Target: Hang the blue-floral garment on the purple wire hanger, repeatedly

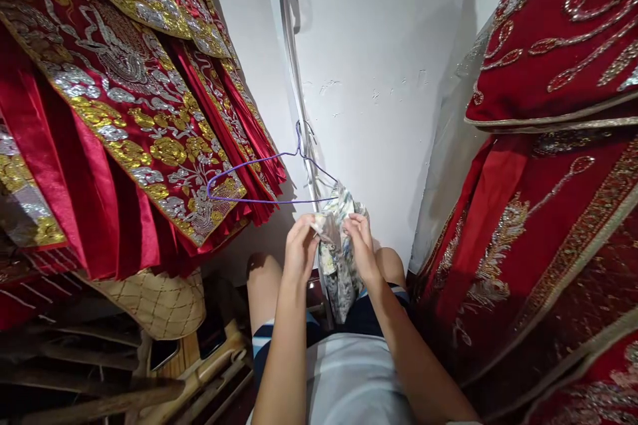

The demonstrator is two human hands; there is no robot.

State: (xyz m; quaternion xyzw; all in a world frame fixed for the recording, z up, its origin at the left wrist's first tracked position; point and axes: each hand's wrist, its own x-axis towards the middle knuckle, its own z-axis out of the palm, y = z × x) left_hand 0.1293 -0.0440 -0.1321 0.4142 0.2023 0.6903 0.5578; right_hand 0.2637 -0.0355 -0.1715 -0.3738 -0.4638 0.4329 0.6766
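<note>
**Floral garment on purple hanger: fabric handling, both hands in**

I have the floral-print garment (343, 285) at the right end of the purple wire hanger (274, 202), hanging below it. Left hand (299, 249) pinches a fabric edge, narrow grip. Right hand (363, 252) fingertips are closed narrow on cloth just beside. Metal pole (298, 83) runs behind the hanger; hook contact unclear. My read: cloth adjustment in hand; any next move calls for light, controlled tension.

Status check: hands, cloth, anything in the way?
Left hand and right hand pinching floral cloth. Hanger's right end in cloth, left end bare. Red garments both sides, clear of hands.
</note>
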